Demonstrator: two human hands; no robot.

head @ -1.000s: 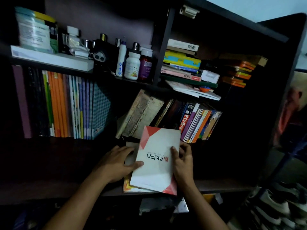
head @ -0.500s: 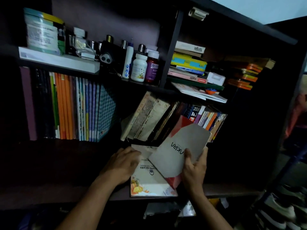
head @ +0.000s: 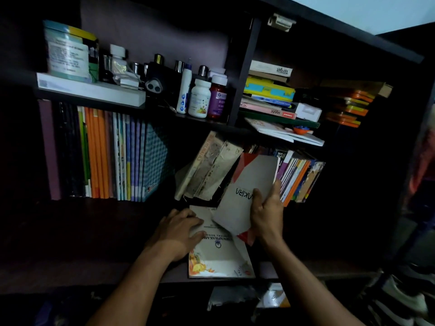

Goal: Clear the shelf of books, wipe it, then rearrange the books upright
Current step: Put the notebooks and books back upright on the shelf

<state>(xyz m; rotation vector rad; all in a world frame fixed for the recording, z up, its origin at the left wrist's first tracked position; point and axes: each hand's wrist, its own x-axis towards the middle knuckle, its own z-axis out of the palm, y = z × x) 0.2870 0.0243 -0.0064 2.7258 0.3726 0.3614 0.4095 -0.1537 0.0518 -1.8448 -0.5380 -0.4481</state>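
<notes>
Right now the right hand [head: 267, 214] grips a grey book [head: 247, 191], tilted long-axis up toward the leaning books [head: 211, 168] just beyond, while the left hand [head: 179, 229] rests flat, fingers relaxed, on a booklet [head: 221, 260] lying on the shelf [head: 306, 269].

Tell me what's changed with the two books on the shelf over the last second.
The right hand has lifted the white and red book off the stack and tilted it up toward the leaning row of books; both hands held it flat before. The left hand let go of it and now rests on the school book uncovered beneath. That book still lies flat; the upright books at left are unmoved.
</notes>
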